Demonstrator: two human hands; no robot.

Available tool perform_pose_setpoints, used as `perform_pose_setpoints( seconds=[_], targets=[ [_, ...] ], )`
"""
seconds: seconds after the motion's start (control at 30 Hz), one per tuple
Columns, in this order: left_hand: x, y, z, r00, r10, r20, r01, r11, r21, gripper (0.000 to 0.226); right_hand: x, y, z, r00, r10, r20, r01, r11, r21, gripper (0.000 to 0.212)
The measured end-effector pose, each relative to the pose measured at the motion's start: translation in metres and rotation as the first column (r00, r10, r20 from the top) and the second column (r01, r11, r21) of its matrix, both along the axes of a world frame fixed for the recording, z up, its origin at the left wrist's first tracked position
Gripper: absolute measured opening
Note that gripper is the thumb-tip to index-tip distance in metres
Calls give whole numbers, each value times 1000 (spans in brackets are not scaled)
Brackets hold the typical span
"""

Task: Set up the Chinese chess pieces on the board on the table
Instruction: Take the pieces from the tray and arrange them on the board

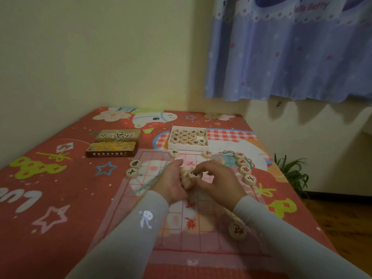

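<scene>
Head view: both hands meet over the middle of the board [177, 230], a thin pink sheet spread on the bench [50, 178]. Left hand [173, 183] cups a small heap of wooden pieces [186, 179], fingers curled around them. Right hand [216, 179] pinches one black-marked piece [194, 174] at the top of that heap. Beyond the hands sits a white box [188, 137] holding more pieces; its lid [114, 142] lies beyond and left of the left hand.
</scene>
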State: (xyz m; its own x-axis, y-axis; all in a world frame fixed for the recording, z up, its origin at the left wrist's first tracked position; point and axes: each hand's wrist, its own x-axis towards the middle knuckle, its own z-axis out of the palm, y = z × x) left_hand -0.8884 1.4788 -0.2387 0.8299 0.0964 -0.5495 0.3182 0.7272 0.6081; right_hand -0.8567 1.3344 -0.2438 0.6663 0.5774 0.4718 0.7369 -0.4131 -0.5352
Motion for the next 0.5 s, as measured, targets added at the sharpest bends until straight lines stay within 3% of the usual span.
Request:
perform_pose_setpoints(
  seconds=[0.37,0.5],
  targets=[
    [-20,95,15,964,261,45,-261,965,-4,36,37,66,-8,951,-94,-295,117,991,62,9],
    [-29,121,9,951,306,54,-304,952,-32,38,45,100,-15,942,-91,-322,102,995,16,6]
  ],
)
